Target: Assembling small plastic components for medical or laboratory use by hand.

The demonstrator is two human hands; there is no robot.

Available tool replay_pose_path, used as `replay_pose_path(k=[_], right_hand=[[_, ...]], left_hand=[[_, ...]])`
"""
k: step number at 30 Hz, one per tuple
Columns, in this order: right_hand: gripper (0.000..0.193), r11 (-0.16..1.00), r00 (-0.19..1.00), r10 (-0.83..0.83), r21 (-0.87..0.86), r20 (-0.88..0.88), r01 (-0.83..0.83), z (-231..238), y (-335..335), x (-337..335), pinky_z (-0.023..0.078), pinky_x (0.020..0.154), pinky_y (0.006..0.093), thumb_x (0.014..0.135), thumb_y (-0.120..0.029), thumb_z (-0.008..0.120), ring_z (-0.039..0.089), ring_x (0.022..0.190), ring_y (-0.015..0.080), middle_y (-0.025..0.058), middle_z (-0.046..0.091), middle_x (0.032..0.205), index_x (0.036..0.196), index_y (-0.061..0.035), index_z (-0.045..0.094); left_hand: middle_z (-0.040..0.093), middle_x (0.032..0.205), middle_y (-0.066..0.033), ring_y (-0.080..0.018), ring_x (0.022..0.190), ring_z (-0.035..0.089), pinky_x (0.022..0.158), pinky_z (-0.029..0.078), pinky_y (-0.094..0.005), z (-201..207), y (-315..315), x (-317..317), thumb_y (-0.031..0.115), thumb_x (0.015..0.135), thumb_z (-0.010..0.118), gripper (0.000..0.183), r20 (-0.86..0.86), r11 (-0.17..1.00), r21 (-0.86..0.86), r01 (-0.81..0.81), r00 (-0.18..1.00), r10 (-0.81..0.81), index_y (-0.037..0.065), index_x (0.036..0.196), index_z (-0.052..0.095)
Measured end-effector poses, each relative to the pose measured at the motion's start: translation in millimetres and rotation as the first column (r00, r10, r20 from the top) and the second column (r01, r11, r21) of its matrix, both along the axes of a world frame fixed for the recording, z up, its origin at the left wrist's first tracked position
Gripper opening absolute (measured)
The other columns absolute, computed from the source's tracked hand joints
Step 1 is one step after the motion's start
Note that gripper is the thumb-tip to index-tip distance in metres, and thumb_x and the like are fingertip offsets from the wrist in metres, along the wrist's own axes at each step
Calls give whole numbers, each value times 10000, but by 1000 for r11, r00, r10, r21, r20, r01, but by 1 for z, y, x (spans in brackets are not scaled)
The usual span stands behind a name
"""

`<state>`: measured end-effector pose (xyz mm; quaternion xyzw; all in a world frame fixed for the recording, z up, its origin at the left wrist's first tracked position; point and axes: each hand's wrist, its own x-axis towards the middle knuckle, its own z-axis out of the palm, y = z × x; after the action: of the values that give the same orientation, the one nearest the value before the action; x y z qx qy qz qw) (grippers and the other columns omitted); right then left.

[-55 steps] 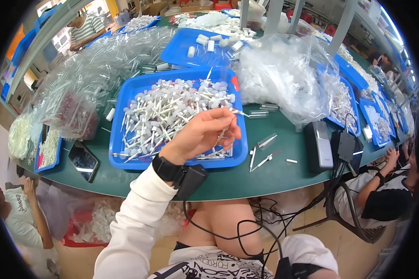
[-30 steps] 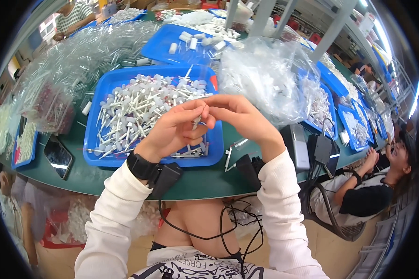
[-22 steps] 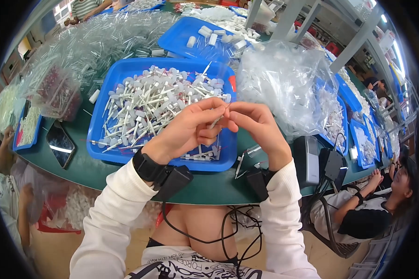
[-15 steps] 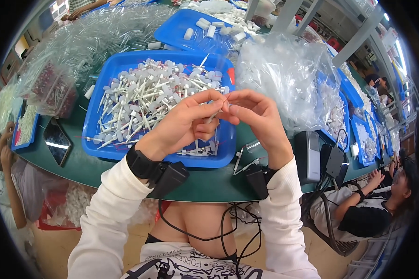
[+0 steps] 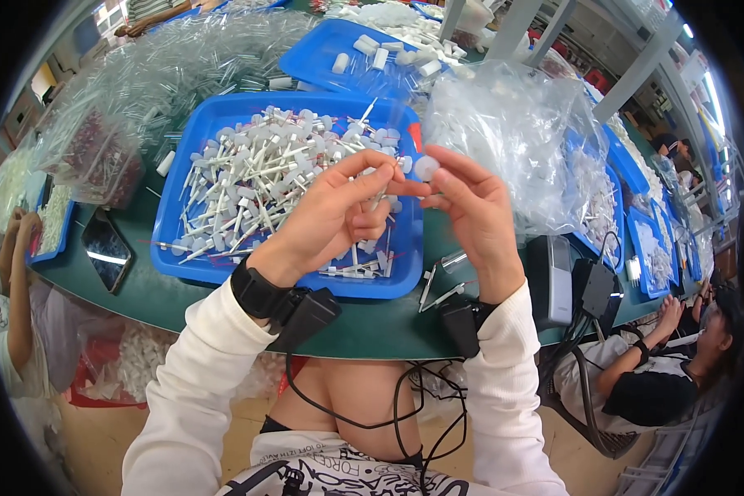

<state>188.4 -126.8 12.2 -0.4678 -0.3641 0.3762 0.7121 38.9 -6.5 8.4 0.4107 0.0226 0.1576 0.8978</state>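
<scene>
My left hand [image 5: 332, 207] is closed in a pinch above the tray's right side. A small white stick-like piece [image 5: 379, 196] shows between its fingers, mostly hidden by them. Beside it, my right hand [image 5: 478, 217] holds a round, translucent white disc [image 5: 426, 169] between thumb and forefinger. The fingertips of the two hands nearly meet. Below them stands a blue tray [image 5: 167, 217] heaped with white sticks [image 5: 252, 186] that carry translucent discs, some with thin red ends.
On the green table [image 5: 355, 326] lie a phone [image 5: 106, 250] and a few loose sticks [image 5: 444, 295]. A clear plastic bag [image 5: 512, 149] bulges at the right, near a grey-white device [image 5: 548, 279]. Behind are another blue tray [image 5: 310, 59] and piled clear tubes [image 5: 198, 54]. Co-workers sit on both sides.
My right hand has drawn slightly right, away from the left fingers, and the disc now shows in its grip. My left hand stays nearly in place, its forefinger more extended.
</scene>
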Motion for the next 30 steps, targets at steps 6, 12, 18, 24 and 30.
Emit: replay_pose_path(k=[6, 12, 18, 24, 30], right_hand=[[231, 995, 997, -16, 97, 76, 8, 1, 5, -1, 537, 764, 294, 848, -54, 622, 610, 950, 159, 144, 625, 1074, 1062, 28, 587], [209, 979, 992, 97, 170, 77, -108, 1, 10, -5, 493, 853, 281, 831, 10, 622, 600, 985, 161, 132, 615, 1098, 1023, 4, 541], [246, 985, 988, 19, 169, 152, -45, -24, 11, 8, 487, 740, 234, 823, -56, 643, 611, 837, 115, 72, 644, 943, 1052, 29, 614], [227, 955, 997, -66, 287, -26, 71, -16, 16, 0, 492, 684, 249, 710, -24, 678, 612, 751, 126, 82, 619, 802, 898, 29, 563], [182, 930, 986, -24, 358, -164, 82, -3, 3, -14, 491, 671, 264, 744, 20, 593, 606, 718, 143, 112, 606, 784, 914, 29, 528]], left_hand=[[638, 862, -63, -67, 677, 550, 608, 435, -212, -3, -5, 3, 113, 914, 543, 119, 96, 768, 577, -278, 957, 275, 16, 961, 594], [629, 822, -47, -92, 745, 586, 670, 449, -216, 1, -5, -2, 71, 912, 533, 104, 76, 639, 680, -360, 901, 427, -4, 952, 594], [590, 795, 7, -42, 646, 540, 550, 380, -174, -28, 1, 8, 144, 927, 529, 140, -5, 482, 793, -371, 789, 615, 37, 956, 614], [518, 738, 51, 39, 480, 259, 420, 165, -142, -51, 29, 1, 187, 948, 500, 199, 32, 524, 763, -378, 833, 553, 64, 1090, 566], [499, 772, 66, 46, 516, 279, 452, 168, -131, -65, 42, 5, 193, 947, 509, 233, 11, 535, 747, -396, 811, 585, 70, 1140, 553]])
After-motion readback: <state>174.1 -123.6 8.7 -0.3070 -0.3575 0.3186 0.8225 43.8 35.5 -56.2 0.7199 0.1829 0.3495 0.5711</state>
